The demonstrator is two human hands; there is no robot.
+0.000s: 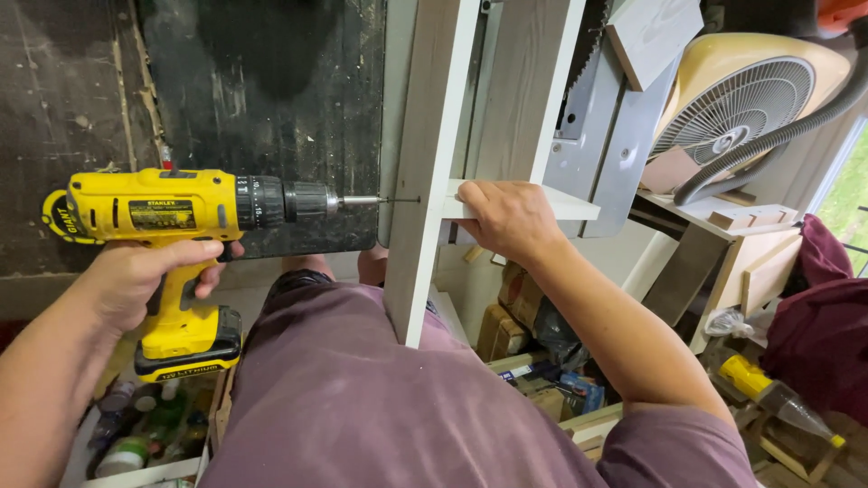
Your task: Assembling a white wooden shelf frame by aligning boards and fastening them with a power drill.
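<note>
Drill bit meets pale board at frame centre

Left hand (136, 280) wraps the weighty yellow cordless drill (181, 235) by its grip; right hand (506, 217) clasps the stiff, light cross-piece (570, 206) against the upright board (425, 172).

bright daylight from right, sharp, edges curved
</note>
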